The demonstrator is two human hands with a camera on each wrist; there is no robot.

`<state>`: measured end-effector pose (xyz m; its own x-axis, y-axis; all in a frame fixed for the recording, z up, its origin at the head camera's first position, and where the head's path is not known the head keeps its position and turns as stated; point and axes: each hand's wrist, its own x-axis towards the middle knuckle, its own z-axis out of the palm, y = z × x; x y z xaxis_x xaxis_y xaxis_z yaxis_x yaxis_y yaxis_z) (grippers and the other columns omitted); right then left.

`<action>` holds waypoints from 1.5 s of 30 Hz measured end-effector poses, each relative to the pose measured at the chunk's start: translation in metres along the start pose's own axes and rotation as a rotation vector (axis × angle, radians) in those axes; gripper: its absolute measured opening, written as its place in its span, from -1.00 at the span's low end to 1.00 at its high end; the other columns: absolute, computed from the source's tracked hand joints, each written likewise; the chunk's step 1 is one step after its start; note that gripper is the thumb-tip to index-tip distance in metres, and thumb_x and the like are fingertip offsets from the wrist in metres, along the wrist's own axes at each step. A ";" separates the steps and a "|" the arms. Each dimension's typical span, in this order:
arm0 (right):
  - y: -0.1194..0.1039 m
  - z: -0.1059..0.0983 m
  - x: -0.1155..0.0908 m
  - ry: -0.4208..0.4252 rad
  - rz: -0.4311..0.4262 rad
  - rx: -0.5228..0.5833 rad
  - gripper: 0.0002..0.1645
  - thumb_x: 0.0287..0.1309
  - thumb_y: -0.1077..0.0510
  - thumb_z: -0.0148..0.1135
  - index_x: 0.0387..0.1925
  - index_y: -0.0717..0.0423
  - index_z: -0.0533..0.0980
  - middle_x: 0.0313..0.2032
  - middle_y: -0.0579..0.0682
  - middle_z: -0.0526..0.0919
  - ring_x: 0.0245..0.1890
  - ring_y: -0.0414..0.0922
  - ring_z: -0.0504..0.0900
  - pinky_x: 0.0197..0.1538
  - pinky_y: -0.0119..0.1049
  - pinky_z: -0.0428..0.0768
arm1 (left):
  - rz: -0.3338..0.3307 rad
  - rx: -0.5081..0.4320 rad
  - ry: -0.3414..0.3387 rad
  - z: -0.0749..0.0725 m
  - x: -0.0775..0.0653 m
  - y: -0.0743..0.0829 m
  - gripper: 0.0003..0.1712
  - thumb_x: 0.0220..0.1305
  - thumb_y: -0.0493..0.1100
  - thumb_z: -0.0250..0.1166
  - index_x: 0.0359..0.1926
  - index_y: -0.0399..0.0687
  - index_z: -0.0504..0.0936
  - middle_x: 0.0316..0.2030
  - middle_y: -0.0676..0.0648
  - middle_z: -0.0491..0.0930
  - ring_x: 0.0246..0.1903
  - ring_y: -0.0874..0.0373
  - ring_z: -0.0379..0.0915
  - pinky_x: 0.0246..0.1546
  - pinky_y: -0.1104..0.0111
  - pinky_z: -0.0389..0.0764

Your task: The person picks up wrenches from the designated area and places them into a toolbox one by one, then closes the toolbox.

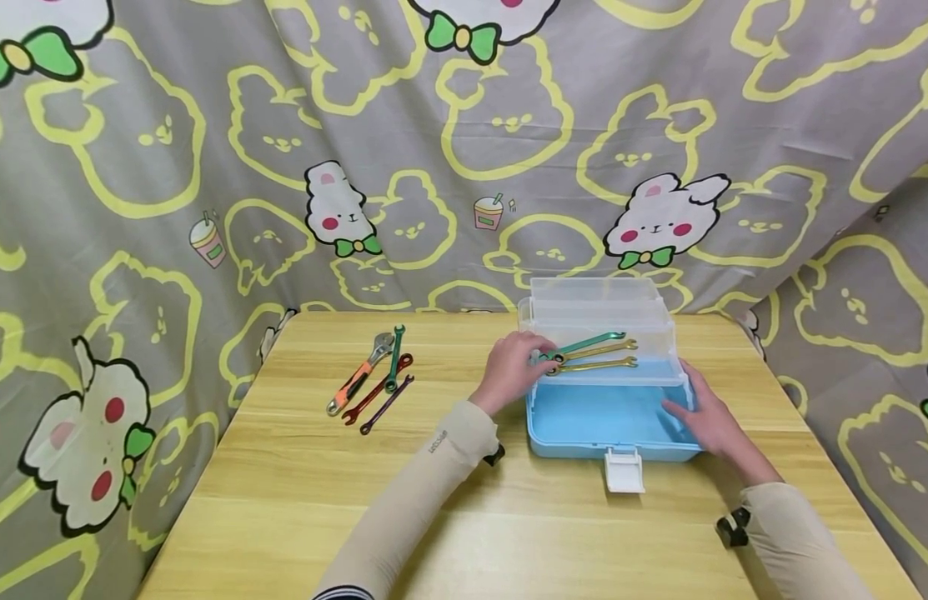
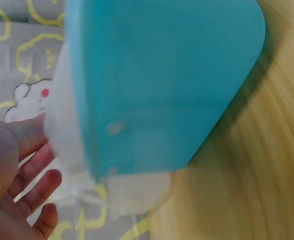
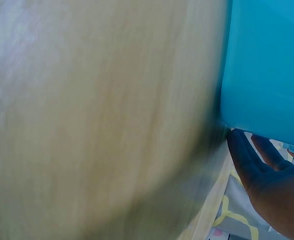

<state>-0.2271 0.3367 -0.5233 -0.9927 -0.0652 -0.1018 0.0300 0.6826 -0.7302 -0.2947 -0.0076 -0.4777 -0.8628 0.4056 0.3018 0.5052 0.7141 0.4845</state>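
Grey rabbit-print cloth [image 1: 403,125], printed in yellow and white, hangs along 3 sides of a pale wood-grain table [image 1: 253,500].

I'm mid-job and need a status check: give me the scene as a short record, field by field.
Box: blue toolbox, open on the wooden table
Latch: white latch, hanging at the front
Left hand: at the wrenches' left ends; grip unclear
Right hand: holds the box's right side
At the clear tray: green wrench, two gold wrenches
Left of box: adjustable wrench, second green wrench, red wrench, purple wrench
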 end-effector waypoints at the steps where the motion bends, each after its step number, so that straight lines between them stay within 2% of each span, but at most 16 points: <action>1: 0.000 0.000 0.000 0.001 -0.001 0.000 0.04 0.55 -0.01 0.10 0.67 0.01 -0.35 0.51 0.60 -0.06 0.41 0.68 0.01 0.29 0.65 0.09 | -0.003 -0.024 0.008 -0.003 -0.002 -0.003 -0.69 0.37 0.02 0.42 0.09 0.15 0.76 -0.04 0.11 0.75 -0.05 0.15 0.61 0.04 0.24 0.58; 5: 0.002 0.001 0.000 0.002 0.000 -0.007 0.04 0.56 -0.03 0.09 0.67 0.01 -0.35 0.52 0.59 -0.06 0.42 0.67 0.01 0.29 0.65 0.09 | -0.035 -0.100 0.048 -0.018 -0.012 -0.027 -0.66 0.36 -0.04 0.43 0.14 0.11 0.72 -0.02 0.04 0.74 -0.10 0.09 0.64 -0.06 0.31 0.62; 9: 0.001 0.001 0.002 -0.010 0.010 -0.010 0.04 0.56 -0.04 0.08 0.67 -0.03 -0.37 0.54 0.55 -0.11 0.44 0.66 -0.05 0.30 0.65 0.05 | -0.084 -0.102 0.081 -0.036 -0.028 -0.060 -0.63 0.35 -0.09 0.44 0.15 0.04 0.71 -0.01 -0.04 0.73 -0.08 -0.02 0.65 -0.05 0.21 0.65; 18: -0.003 0.000 0.004 -0.016 0.009 -0.016 0.03 0.56 0.02 0.08 0.67 0.02 -0.37 0.54 0.56 -0.14 0.45 0.66 -0.08 0.31 0.66 0.01 | -0.242 0.013 0.110 -0.083 -0.085 -0.143 -0.58 0.30 -0.15 0.49 0.16 -0.07 0.70 0.01 -0.17 0.72 -0.08 -0.14 0.66 -0.09 0.01 0.66; 24: -0.003 -0.002 0.003 -0.010 0.012 -0.019 0.02 0.57 -0.02 0.06 0.67 0.02 -0.37 0.54 0.56 -0.13 0.44 0.67 -0.06 0.30 0.66 0.03 | -0.335 0.095 0.119 -0.111 -0.117 -0.184 -0.52 0.29 -0.14 0.49 0.19 -0.16 0.67 0.02 -0.26 0.69 -0.09 -0.18 0.62 -0.06 -0.08 0.60; 28: -0.003 -0.002 0.004 -0.011 0.011 -0.013 0.03 0.57 -0.02 0.06 0.67 0.01 -0.37 0.54 0.57 -0.13 0.44 0.67 -0.07 0.30 0.66 0.03 | -0.389 0.144 0.123 -0.125 -0.132 -0.202 -0.50 0.29 -0.16 0.48 0.22 -0.20 0.65 0.05 -0.29 0.67 -0.01 -0.26 0.58 -0.02 -0.17 0.56; 34: -0.002 -0.003 0.005 -0.015 0.013 -0.011 0.03 0.57 -0.03 0.06 0.67 -0.02 -0.39 0.55 0.55 -0.15 0.44 0.67 -0.08 0.30 0.67 0.01 | -0.467 0.164 0.051 -0.133 -0.150 -0.218 -0.41 0.32 -0.14 0.45 0.30 -0.24 0.56 0.13 -0.35 0.60 0.04 -0.31 0.55 -0.03 -0.17 0.55; 39: 0.000 -0.003 0.004 -0.016 0.011 -0.012 0.04 0.57 -0.04 0.06 0.67 -0.01 -0.38 0.55 0.55 -0.14 0.44 0.67 -0.07 0.30 0.67 0.02 | -0.506 0.112 0.023 -0.133 -0.158 -0.223 -0.36 0.31 -0.16 0.46 0.34 -0.28 0.51 0.10 -0.38 0.64 0.00 -0.28 0.60 -0.05 -0.14 0.58; 45: 0.001 -0.002 0.003 -0.018 0.008 -0.015 0.03 0.57 -0.02 0.07 0.67 0.01 -0.38 0.53 0.57 -0.12 0.43 0.67 -0.06 0.30 0.66 0.03 | -0.512 0.089 -0.010 -0.132 -0.160 -0.221 -0.31 0.28 -0.20 0.47 0.37 -0.28 0.46 0.13 -0.38 0.65 0.05 -0.28 0.62 0.06 -0.16 0.57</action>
<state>-0.2299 0.3391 -0.5229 -0.9902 -0.0726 -0.1195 0.0359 0.6942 -0.7189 -0.2664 -0.3056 -0.5249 -0.9993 -0.0034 0.0364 0.0151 0.8679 0.4964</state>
